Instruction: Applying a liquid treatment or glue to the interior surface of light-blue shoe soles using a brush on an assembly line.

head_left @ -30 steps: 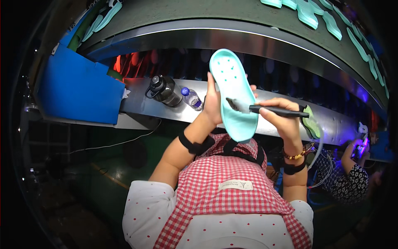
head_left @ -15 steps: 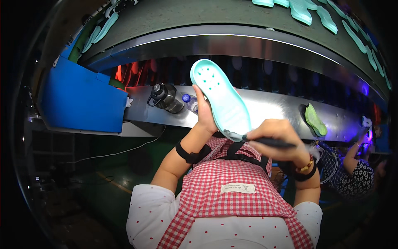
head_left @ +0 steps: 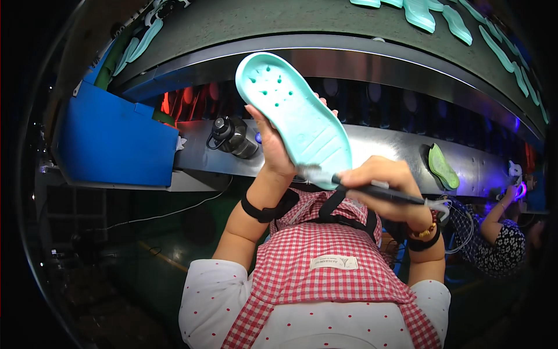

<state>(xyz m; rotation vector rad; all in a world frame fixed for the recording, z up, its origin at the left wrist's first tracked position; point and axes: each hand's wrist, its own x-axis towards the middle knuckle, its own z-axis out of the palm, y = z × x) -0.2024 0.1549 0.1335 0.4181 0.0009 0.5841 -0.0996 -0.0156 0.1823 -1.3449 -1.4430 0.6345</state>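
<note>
A mint-green shoe sole [head_left: 299, 113] with several small holes near its far end is tilted up in front of me. My left hand [head_left: 273, 142] grips it by the left edge, and fingertips also show at its right edge. In my right hand [head_left: 386, 183] is a brush [head_left: 378, 191] with a dark handle. The blurred, pale brush head lies over the sole's near end; I cannot tell how firmly it touches.
A dark bottle [head_left: 232, 138] and a yellow-green sole [head_left: 443, 167] are on the metal ledge [head_left: 383, 145]. Beyond it runs a green conveyor belt [head_left: 261, 29] carrying more mint soles [head_left: 457, 25]. A blue machine housing [head_left: 113, 136] stands left; a co-worker [head_left: 494, 238] sits right.
The sole has come up and to the left, tilting so more of its face shows. The brush head has shifted left and up across the near end.
</note>
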